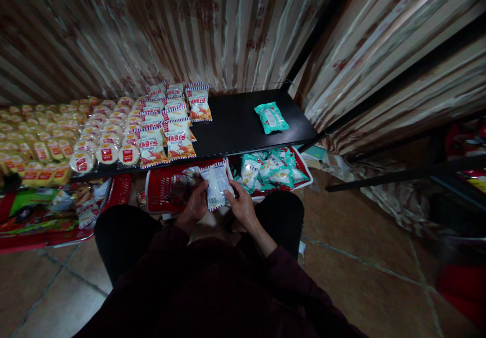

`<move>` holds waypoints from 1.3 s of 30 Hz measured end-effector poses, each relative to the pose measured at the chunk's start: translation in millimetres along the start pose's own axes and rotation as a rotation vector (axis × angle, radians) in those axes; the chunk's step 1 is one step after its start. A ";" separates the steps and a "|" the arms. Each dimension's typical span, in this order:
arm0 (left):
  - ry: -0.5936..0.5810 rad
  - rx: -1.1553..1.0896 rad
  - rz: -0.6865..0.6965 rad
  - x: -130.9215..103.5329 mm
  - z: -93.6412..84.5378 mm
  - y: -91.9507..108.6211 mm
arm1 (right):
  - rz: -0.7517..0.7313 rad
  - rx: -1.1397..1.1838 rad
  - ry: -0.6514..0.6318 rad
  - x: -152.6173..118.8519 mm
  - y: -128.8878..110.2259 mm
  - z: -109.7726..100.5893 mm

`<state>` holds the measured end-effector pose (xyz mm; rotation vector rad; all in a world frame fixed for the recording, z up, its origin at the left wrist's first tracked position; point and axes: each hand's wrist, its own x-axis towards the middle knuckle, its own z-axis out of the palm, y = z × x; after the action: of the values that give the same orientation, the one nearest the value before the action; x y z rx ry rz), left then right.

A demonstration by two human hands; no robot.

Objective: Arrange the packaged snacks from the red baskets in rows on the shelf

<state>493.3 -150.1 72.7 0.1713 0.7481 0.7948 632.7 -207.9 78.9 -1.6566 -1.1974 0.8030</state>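
Observation:
Between my knees I hold a snack bag with blue-and-red striped ends, its printed back and barcode facing me. My left hand grips its left edge, and my right hand pinches the right edge with the thumb on top. Just beyond it, similar striped snack bags stand in rows on a black shelf. A single teal snack bag lies farther right on that shelf. Under the shelf edge, a red basket sits left of my hands, and teal-and-white snack bags fill the basket part on the right.
Round wrapped crackers and yellow packaged cakes line the shelf's left side. Another red basket with mixed snacks is on the floor at left. Black metal shelf bars slant across the right, before a patterned curtain.

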 end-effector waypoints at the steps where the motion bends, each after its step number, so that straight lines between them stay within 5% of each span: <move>1: 0.008 -0.004 0.007 0.3 -0.3 -0.1 | -0.007 -0.026 0.009 -0.1 -2.4 -0.9; 13: -0.012 -0.004 -0.017 2.4 0.2 -2.6 | -0.096 -0.147 0.022 -1.8 -18.6 -8.1; 24: -0.035 0.013 0.076 -3.9 7.3 -3.7 | -0.372 -0.419 -0.011 -0.8 -9.3 -8.8; 39: 0.036 0.177 0.124 -9.0 11.2 0.2 | -0.290 -0.255 -0.094 -1.5 0.2 -1.1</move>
<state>496.4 -154.8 85.9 0.3661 0.8485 0.8504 633.3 -209.6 79.2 -1.6064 -1.6175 0.5688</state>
